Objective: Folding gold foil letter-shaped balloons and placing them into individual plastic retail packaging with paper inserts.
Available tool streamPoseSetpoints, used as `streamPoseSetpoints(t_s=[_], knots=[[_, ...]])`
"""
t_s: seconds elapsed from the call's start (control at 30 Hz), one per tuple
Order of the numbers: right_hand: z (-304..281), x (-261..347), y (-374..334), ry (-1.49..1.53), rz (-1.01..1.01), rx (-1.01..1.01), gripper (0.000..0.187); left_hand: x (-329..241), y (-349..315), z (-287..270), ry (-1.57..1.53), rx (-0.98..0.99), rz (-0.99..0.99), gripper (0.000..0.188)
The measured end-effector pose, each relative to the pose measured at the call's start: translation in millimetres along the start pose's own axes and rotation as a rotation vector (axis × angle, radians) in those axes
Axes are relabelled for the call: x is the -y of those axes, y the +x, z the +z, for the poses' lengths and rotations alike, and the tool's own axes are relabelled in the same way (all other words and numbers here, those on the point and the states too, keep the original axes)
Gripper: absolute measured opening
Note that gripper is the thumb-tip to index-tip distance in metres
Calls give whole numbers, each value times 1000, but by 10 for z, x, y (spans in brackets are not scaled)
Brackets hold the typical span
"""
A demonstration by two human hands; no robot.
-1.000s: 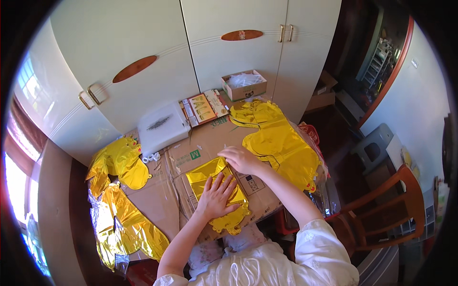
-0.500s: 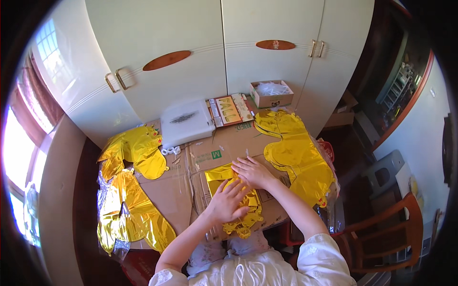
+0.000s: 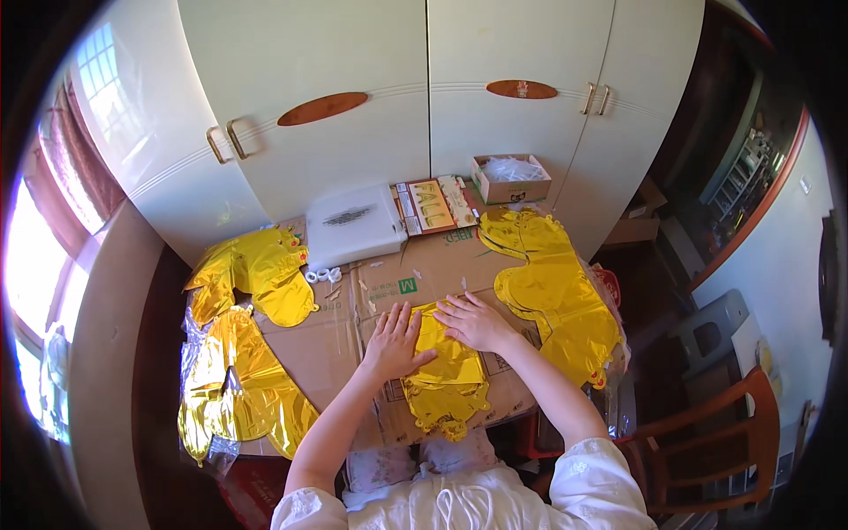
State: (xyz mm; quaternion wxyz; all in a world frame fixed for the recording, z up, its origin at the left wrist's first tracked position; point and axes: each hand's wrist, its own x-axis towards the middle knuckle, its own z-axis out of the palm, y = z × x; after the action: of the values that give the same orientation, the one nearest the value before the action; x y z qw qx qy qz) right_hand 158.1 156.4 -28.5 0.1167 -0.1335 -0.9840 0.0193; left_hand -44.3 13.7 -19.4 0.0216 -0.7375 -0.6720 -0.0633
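Note:
A folded gold foil balloon (image 3: 446, 371) lies flat on the cardboard in front of me, its crinkled end toward my body. My left hand (image 3: 394, 343) rests on its left side, fingers stretched out and thumb apart. On the upper right part of the balloon lies my right hand (image 3: 475, 321), palm down with the fingers spread. Neither hand grips anything. To the right is a stack of flat gold foil balloons (image 3: 561, 300). More gold foil balloons lie at the left, one pile farther back (image 3: 252, 274) and one nearer (image 3: 238, 384).
The table is covered with brown cardboard (image 3: 331, 362). Along the back stand a white plastic case (image 3: 353, 234), a printed flat package (image 3: 433, 208), small white rolls (image 3: 322, 276) and a box of clear plastic pieces (image 3: 511, 179). A wooden chair (image 3: 707, 442) is at the right.
My left hand has moved up and left, coming down flat on the balloon's left side. My right hand has shifted slightly right. The balloon's upper part now lies folded flatter.

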Motion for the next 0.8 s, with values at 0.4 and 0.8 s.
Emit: streamPoseSetpoints(t_s=[0.4, 0.8], knots=[[-73, -76, -56, 210, 104, 99, 50, 46, -14, 34, -72, 25, -25, 91], [-5, 313, 233, 25, 188, 90, 61, 89, -80, 68, -36, -20, -27, 72]])
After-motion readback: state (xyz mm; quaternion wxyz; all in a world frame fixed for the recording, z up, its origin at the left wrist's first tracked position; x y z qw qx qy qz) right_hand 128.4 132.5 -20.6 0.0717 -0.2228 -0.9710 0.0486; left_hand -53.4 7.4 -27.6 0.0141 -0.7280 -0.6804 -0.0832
